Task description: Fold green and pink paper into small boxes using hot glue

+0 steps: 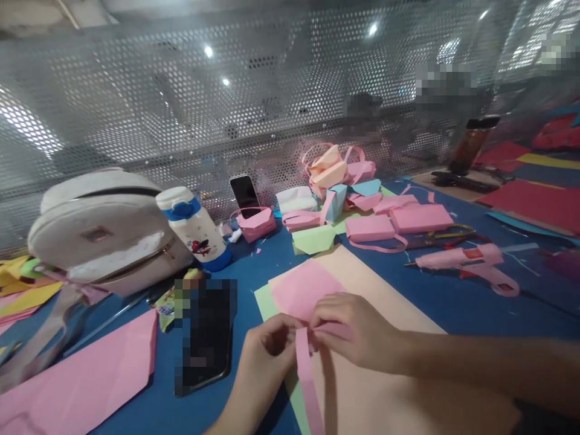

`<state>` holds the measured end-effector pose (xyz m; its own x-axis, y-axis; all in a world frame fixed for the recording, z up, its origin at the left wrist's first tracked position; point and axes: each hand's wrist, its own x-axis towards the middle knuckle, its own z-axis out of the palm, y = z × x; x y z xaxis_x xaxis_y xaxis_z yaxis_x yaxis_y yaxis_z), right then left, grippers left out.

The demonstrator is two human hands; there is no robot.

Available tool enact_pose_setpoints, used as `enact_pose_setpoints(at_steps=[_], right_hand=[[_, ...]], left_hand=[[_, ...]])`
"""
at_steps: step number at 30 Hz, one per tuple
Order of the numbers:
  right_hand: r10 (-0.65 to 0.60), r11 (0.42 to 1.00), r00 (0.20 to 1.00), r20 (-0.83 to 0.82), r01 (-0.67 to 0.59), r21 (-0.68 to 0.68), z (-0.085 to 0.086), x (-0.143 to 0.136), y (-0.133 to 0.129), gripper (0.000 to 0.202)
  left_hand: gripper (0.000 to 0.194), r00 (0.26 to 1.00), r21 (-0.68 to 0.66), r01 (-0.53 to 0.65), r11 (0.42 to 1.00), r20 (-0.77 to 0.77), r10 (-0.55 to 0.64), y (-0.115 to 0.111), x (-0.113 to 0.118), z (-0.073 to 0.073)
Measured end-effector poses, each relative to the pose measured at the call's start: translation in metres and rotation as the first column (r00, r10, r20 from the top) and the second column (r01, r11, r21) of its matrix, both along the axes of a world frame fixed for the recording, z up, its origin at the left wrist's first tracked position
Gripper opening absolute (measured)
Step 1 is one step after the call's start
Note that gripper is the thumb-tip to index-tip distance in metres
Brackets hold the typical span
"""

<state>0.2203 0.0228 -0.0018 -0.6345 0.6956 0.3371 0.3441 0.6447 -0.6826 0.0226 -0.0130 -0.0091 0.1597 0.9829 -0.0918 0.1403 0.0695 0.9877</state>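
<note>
Between my two hands is a pink paper strip (304,368), its long end hanging down toward me. My left hand (269,356) pinches the strip near its bend. Close against it, my right hand (357,332) has its fingers curled around a piece of the same pink paper, partly hidden by the fingers. Under both hands lie a peach paper sheet (385,284) and a green sheet (267,305) beneath it. A pink paper piece (308,284) rests on the peach sheet just beyond my fingers.
A pink glue gun (471,260) lies at the right. Folded paper bags, including a green one (313,240), pile up at the back. Left of my hands are a dark phone (208,338), a bottle (194,229), a white backpack (113,229) and a large pink sheet (86,374).
</note>
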Motion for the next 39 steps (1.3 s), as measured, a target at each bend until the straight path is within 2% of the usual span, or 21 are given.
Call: enact_pose_setpoints(at_steps=[6, 14, 22, 29, 34, 39], right_hand=[[0.034, 0.999, 0.999, -0.035, -0.035, -0.024, -0.001, 0.001, 0.000, 0.013], [0.013, 0.993, 0.996, -0.091, -0.023, -0.115, 0.003, 0.001, -0.004, 0.017], [0.003, 1.000, 0.998, -0.069, -0.002, 0.011, 0.000, 0.000, -0.005, 0.020], [-0.002, 0.995, 1.000, -0.023, 0.004, 0.095, -0.003, 0.000, -0.004, 0.019], [-0.005, 0.990, 1.000, -0.006, 0.006, 0.144, -0.004, 0.001, -0.002, 0.014], [-0.007, 0.988, 1.000, -0.003, 0.007, 0.153, -0.005, 0.002, -0.002, 0.016]], left_hand=[[0.017, 0.992, 0.036, 0.082, 0.996, -0.102, -0.078, 0.000, -0.001, 0.002], [0.020, 0.998, 0.086, 0.067, 0.994, -0.017, -0.066, -0.001, 0.002, 0.007], [0.017, 0.994, 0.103, 0.045, 0.994, -0.101, -0.034, -0.001, -0.001, -0.001], [0.012, 0.983, 0.162, 0.067, 0.985, -0.182, -0.036, -0.002, 0.000, 0.003], [0.006, 0.977, 0.237, 0.024, 0.971, -0.210, 0.027, -0.004, 0.001, 0.009], [0.002, 0.973, 0.203, 0.036, 0.978, -0.230, 0.012, -0.004, 0.002, 0.008]])
